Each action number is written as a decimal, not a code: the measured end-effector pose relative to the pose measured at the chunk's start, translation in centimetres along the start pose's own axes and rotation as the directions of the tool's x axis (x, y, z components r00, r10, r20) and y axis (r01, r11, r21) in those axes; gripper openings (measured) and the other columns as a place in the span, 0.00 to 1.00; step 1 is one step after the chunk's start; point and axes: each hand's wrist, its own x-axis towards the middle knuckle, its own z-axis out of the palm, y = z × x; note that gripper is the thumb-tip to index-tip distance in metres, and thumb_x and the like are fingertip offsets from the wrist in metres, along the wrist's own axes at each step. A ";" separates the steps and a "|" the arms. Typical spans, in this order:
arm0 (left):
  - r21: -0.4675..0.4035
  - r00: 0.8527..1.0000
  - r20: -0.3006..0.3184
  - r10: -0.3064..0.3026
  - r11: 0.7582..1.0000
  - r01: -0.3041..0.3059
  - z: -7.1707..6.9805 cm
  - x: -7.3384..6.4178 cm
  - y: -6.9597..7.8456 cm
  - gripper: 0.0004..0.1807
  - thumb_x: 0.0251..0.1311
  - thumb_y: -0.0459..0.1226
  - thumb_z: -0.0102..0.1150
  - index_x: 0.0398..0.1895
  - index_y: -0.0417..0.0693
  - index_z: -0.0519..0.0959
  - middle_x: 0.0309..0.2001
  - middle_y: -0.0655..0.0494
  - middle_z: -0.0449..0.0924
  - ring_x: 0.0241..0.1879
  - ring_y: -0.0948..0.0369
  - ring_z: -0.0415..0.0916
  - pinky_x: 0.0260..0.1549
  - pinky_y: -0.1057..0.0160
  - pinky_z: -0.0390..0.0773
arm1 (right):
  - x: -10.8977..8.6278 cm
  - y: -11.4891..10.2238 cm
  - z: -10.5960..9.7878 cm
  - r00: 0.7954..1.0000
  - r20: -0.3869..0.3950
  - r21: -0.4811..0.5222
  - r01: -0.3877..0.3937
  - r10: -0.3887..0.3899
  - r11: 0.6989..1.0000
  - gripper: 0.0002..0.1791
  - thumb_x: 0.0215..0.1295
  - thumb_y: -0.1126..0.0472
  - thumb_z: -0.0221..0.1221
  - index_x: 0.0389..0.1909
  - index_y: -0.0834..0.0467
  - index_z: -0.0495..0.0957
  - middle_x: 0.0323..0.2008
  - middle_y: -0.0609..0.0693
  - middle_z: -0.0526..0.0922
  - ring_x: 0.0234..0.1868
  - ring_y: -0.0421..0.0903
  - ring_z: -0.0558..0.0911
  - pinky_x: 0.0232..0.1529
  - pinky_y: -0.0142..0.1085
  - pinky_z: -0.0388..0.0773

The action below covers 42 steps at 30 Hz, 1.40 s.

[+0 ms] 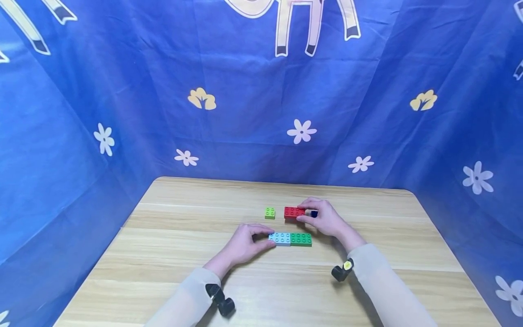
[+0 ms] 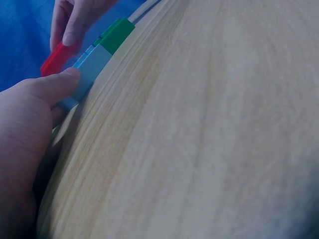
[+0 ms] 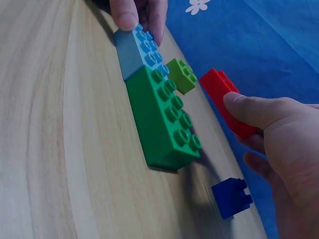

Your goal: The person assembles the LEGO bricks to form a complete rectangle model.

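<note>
My left hand (image 1: 245, 245) pinches the outer end of a light blue toy building brick (image 1: 282, 239), thumb on the near side and fingers on the far side. End to end with it lies a green brick (image 1: 301, 240), both on the table. My right hand (image 1: 325, 218) holds a red brick (image 3: 225, 102) between thumb and fingers, beyond the green one and raised over the table. A small lime green brick (image 1: 269, 213) sits left of the red one. Partly behind the right hand in the head view, a small dark blue brick (image 3: 232, 197) rests on the table.
The wooden table (image 1: 171, 254) has rounded far corners. A blue cloth (image 1: 245, 122) with flower and animal prints hangs behind it and along both sides. Each sleeve carries a black wrist camera, the left one (image 1: 220, 299) and the right one (image 1: 342, 270).
</note>
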 end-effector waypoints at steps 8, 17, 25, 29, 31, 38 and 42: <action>-0.001 1.000 0.003 0.010 1.000 -0.010 0.0 0.0 0.0 0.21 0.59 0.48 0.79 0.55 0.54 0.89 0.54 0.62 0.88 0.56 0.63 0.82 0.63 0.55 0.77 | -0.3 -1.1 -0.1 1.000 -0.001 0.033 0.021 -0.021 0.999 0.20 0.65 0.54 0.76 0.55 0.56 0.89 0.49 0.41 0.87 0.53 0.43 0.84 0.61 0.47 0.79; -0.007 1.000 0.000 0.014 1.000 -0.014 -0.2 -0.1 0.0 0.21 0.59 0.48 0.79 0.54 0.52 0.89 0.54 0.61 0.88 0.56 0.62 0.83 0.62 0.54 0.78 | -1.1 -2.3 0.0 1.000 -0.004 0.060 0.025 -0.025 0.998 0.19 0.64 0.56 0.76 0.55 0.54 0.89 0.50 0.40 0.86 0.53 0.43 0.83 0.61 0.48 0.79; -0.013 1.000 0.003 0.019 1.000 -0.019 -0.4 0.0 0.0 0.21 0.60 0.47 0.79 0.54 0.52 0.89 0.54 0.61 0.88 0.56 0.61 0.83 0.62 0.53 0.78 | -2.0 -2.7 0.6 1.000 0.020 0.102 0.012 -0.014 0.995 0.19 0.65 0.55 0.75 0.55 0.54 0.89 0.50 0.41 0.85 0.53 0.43 0.83 0.60 0.48 0.80; -0.009 1.000 0.009 0.008 1.000 -0.008 -0.3 0.0 -0.1 0.20 0.60 0.47 0.79 0.54 0.55 0.90 0.54 0.63 0.88 0.56 0.63 0.82 0.62 0.56 0.78 | -2.5 -2.5 1.0 0.999 0.034 0.106 0.028 -0.032 0.994 0.18 0.66 0.56 0.75 0.55 0.54 0.89 0.49 0.40 0.85 0.53 0.43 0.83 0.60 0.46 0.80; -0.012 1.000 0.009 0.008 1.000 -0.007 -0.2 0.0 -0.1 0.20 0.60 0.47 0.79 0.54 0.55 0.90 0.53 0.63 0.88 0.56 0.64 0.82 0.62 0.56 0.78 | -2.7 -2.3 1.3 0.998 0.038 0.096 0.040 -0.044 0.995 0.18 0.66 0.55 0.75 0.55 0.54 0.89 0.49 0.39 0.85 0.53 0.42 0.82 0.59 0.45 0.80; -0.004 1.000 0.001 0.024 1.000 -0.024 -0.1 0.2 -0.2 0.20 0.60 0.48 0.79 0.54 0.54 0.90 0.53 0.63 0.88 0.55 0.64 0.83 0.62 0.56 0.78 | -3.5 -2.2 1.6 0.998 0.048 0.103 0.044 -0.049 0.994 0.18 0.65 0.55 0.75 0.55 0.54 0.89 0.49 0.40 0.86 0.53 0.43 0.82 0.59 0.43 0.81; 0.000 1.000 0.001 0.030 1.000 -0.030 0.0 0.3 -0.2 0.21 0.59 0.48 0.79 0.54 0.54 0.90 0.53 0.63 0.88 0.55 0.65 0.83 0.61 0.57 0.78 | -3.9 -2.1 1.9 0.998 0.053 0.113 0.029 -0.036 0.993 0.18 0.66 0.54 0.75 0.55 0.54 0.89 0.49 0.41 0.86 0.52 0.45 0.82 0.57 0.44 0.81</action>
